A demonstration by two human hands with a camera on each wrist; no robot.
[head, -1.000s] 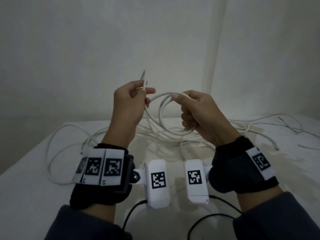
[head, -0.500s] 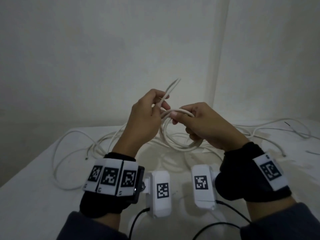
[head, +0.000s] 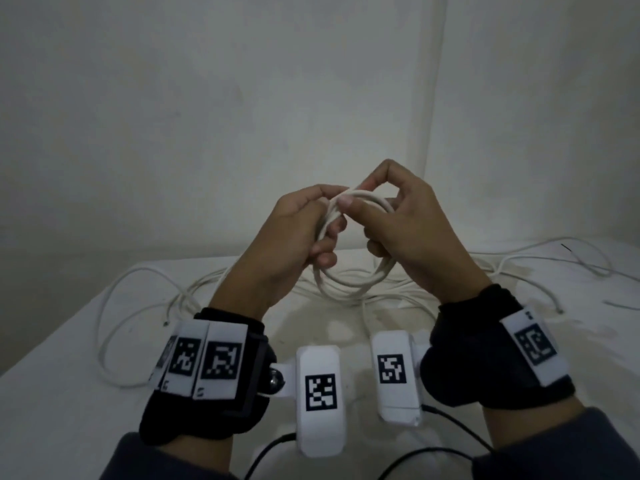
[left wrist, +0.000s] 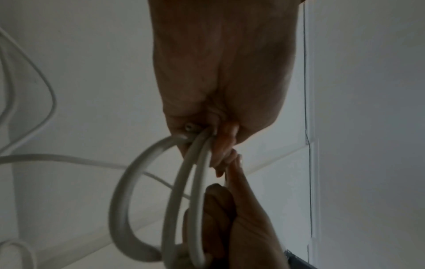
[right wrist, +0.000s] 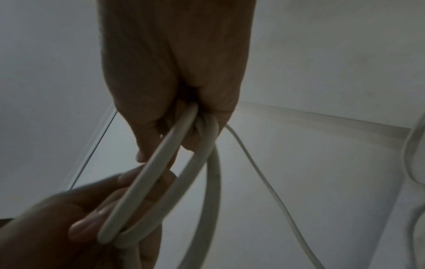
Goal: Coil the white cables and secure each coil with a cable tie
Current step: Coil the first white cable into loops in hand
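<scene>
I hold a small coil of white cable (head: pixel 349 285) in the air above the white table (head: pixel 62 403). My left hand (head: pixel 323 220) grips the coil's upper left side with curled fingers. My right hand (head: pixel 360 199) pinches the top strands between thumb and forefinger, its other fingers curled round the right side. In the left wrist view the left hand (left wrist: pixel 207 142) clamps several loops (left wrist: pixel 177 200) and a cut cable end shows at the fingers. In the right wrist view the right hand (right wrist: pixel 184 127) holds the loops (right wrist: pixel 158 182), with the left hand's fingers (right wrist: pixel 96 214) below. No cable tie is on the coil.
Loose white cables (head: pixel 138 271) sprawl over the far half of the table, reaching to the right side (head: pixel 554 251). A thin dark strip (head: pixel 566 247) lies at the far right. Walls meet in a corner behind the table.
The cable end that stuck up from my left hand has come down into the coil. Both hands have closed together on the top of the coil.
</scene>
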